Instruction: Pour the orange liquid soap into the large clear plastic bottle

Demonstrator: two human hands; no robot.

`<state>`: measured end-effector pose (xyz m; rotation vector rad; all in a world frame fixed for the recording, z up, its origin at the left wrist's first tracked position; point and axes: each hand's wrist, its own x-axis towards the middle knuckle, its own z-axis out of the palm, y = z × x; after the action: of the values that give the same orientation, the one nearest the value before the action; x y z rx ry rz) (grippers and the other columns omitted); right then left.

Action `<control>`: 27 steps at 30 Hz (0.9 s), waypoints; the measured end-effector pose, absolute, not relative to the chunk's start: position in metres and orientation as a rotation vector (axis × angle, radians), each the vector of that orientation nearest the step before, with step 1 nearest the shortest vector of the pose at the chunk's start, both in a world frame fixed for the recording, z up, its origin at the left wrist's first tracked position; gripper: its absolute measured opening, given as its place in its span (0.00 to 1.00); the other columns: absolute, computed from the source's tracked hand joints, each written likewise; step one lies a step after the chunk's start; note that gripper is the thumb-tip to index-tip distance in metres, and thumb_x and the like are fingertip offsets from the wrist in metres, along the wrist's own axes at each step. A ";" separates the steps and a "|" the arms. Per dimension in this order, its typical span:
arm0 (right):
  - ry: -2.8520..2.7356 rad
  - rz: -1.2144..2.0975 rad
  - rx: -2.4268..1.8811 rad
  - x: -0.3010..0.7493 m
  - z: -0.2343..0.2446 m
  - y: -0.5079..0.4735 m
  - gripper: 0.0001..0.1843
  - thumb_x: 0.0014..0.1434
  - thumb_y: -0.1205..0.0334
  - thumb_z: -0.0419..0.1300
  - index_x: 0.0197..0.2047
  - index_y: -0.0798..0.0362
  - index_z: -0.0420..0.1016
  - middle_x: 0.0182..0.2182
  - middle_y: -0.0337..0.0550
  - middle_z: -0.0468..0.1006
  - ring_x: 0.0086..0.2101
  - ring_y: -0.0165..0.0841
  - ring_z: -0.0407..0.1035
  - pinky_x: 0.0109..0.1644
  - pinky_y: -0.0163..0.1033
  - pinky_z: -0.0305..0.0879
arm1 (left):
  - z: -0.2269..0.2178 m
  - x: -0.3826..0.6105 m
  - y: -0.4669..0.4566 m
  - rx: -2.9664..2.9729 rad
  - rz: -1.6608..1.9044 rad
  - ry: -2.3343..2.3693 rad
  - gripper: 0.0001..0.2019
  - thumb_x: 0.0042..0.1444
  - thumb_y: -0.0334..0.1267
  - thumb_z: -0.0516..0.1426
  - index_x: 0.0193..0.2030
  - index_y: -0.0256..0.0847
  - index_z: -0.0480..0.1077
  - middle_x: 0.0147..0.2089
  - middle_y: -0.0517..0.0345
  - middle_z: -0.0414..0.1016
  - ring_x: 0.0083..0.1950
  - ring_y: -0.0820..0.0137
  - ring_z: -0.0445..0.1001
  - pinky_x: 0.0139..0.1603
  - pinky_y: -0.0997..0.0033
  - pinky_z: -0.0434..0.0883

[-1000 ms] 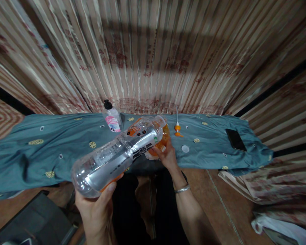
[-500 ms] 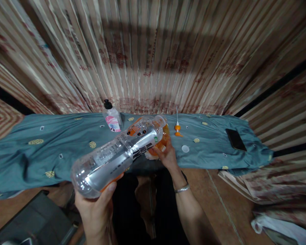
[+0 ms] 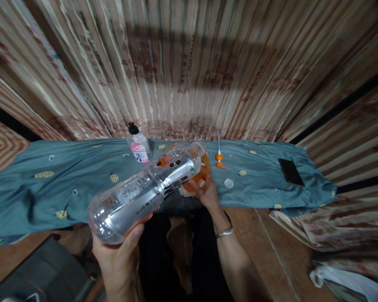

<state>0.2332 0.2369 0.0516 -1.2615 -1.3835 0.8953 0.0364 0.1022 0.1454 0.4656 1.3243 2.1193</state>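
A large clear plastic bottle with a silver and orange label lies slantwise across the view, its uncapped neck up at the right. My left hand is closed round its base end. Behind the neck, my right hand grips an orange bottle, partly hidden by the clear one. The clear bottle's mouth is over the orange bottle's top; whether they touch I cannot tell. An orange pump head with a thin tube and a round white cap lie on the cloth to the right.
A pump bottle with a black top and pink label stands at the back left. A black phone lies on the right of the green cloth. Behind hangs a striped curtain; a dark stool-like object is at lower left.
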 end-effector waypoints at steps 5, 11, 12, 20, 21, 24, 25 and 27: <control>-1.371 0.898 -1.270 0.233 0.051 0.237 0.47 0.58 0.41 0.76 0.74 0.50 0.70 0.59 0.56 0.89 0.59 0.56 0.85 0.65 0.62 0.82 | 0.148 0.039 0.102 0.466 2.124 1.314 0.37 0.23 0.44 0.87 0.47 0.52 0.86 0.40 0.64 0.88 0.35 0.66 0.85 0.39 0.69 0.87; -1.380 0.907 -1.268 0.234 0.051 0.237 0.48 0.59 0.39 0.76 0.75 0.51 0.69 0.60 0.56 0.88 0.60 0.57 0.85 0.65 0.60 0.82 | 0.143 0.037 0.104 0.520 2.142 1.318 0.37 0.24 0.44 0.87 0.48 0.51 0.86 0.41 0.63 0.88 0.35 0.66 0.85 0.38 0.68 0.87; -1.379 0.911 -1.265 0.233 0.051 0.237 0.48 0.59 0.39 0.76 0.75 0.51 0.69 0.60 0.57 0.89 0.60 0.57 0.85 0.65 0.60 0.83 | 0.142 0.036 0.104 0.526 2.147 1.316 0.37 0.25 0.44 0.86 0.48 0.51 0.86 0.41 0.63 0.88 0.35 0.65 0.85 0.39 0.67 0.88; -1.354 0.908 -1.243 0.232 0.049 0.238 0.47 0.58 0.40 0.76 0.74 0.51 0.70 0.58 0.56 0.89 0.58 0.56 0.86 0.64 0.62 0.83 | 0.140 0.036 0.102 0.542 2.153 1.309 0.37 0.27 0.45 0.86 0.50 0.53 0.86 0.41 0.62 0.89 0.34 0.65 0.86 0.38 0.67 0.88; -1.358 0.900 -1.247 0.232 0.049 0.238 0.47 0.58 0.40 0.76 0.73 0.51 0.70 0.58 0.56 0.89 0.58 0.56 0.86 0.64 0.61 0.83 | 0.140 0.036 0.102 0.543 2.150 1.313 0.37 0.27 0.45 0.87 0.49 0.52 0.86 0.41 0.62 0.89 0.34 0.65 0.86 0.38 0.67 0.88; -1.370 0.874 -1.247 0.233 0.050 0.237 0.47 0.59 0.39 0.75 0.74 0.51 0.70 0.59 0.56 0.89 0.58 0.54 0.86 0.65 0.61 0.83 | 0.140 0.036 0.102 0.545 2.144 1.323 0.37 0.27 0.46 0.87 0.49 0.53 0.86 0.41 0.62 0.89 0.33 0.65 0.86 0.38 0.68 0.87; -1.373 0.870 -1.242 0.233 0.050 0.237 0.46 0.59 0.39 0.75 0.73 0.51 0.70 0.59 0.56 0.89 0.58 0.53 0.86 0.65 0.60 0.83 | 0.140 0.036 0.103 0.547 2.143 1.325 0.37 0.27 0.47 0.87 0.49 0.53 0.86 0.41 0.62 0.89 0.33 0.65 0.86 0.38 0.68 0.87; -1.377 0.872 -1.235 0.233 0.051 0.237 0.45 0.59 0.39 0.75 0.72 0.52 0.71 0.58 0.57 0.89 0.57 0.54 0.86 0.64 0.60 0.83 | 0.140 0.036 0.103 0.547 2.146 1.326 0.38 0.26 0.47 0.87 0.50 0.54 0.86 0.41 0.62 0.89 0.33 0.65 0.86 0.38 0.68 0.88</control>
<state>0.2326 0.2372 0.0509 -1.2346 -1.3772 0.8719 0.0364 0.1030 0.1405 0.5469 1.3261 2.1458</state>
